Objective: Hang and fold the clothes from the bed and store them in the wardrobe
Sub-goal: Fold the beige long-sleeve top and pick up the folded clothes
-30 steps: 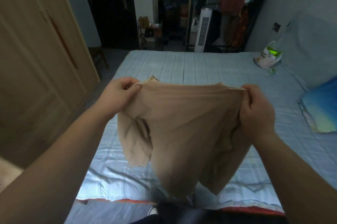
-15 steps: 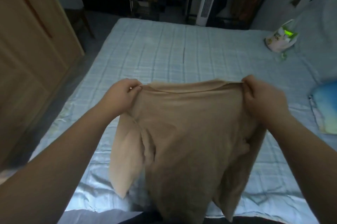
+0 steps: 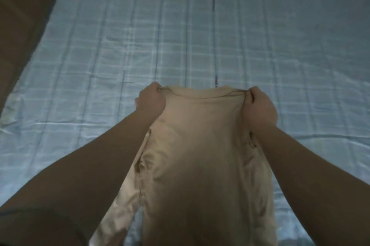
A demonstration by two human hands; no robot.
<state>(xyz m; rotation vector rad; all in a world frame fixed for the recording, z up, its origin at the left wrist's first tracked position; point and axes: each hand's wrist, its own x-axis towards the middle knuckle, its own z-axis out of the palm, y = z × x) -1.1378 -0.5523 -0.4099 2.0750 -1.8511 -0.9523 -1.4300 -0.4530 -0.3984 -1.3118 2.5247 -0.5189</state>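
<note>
A beige garment [image 3: 200,155] stretches from my two hands down toward me over the bed. My left hand [image 3: 151,98] pinches its far left corner and my right hand [image 3: 260,105] pinches its far right corner, so the top edge runs taut between them. A pale sleeve or flap of the garment [image 3: 120,211] hangs out at the lower left. The near end of the garment runs out of the frame at the bottom.
The bed [image 3: 180,25], with a light blue checked sheet, fills nearly the whole view. A wooden wardrobe door [image 3: 18,15] stands along the left edge of the bed.
The camera has tilted down, so the room beyond the bed has dropped out of view. Both hands have moved forward and lower over the bed with the garment still held between them.
</note>
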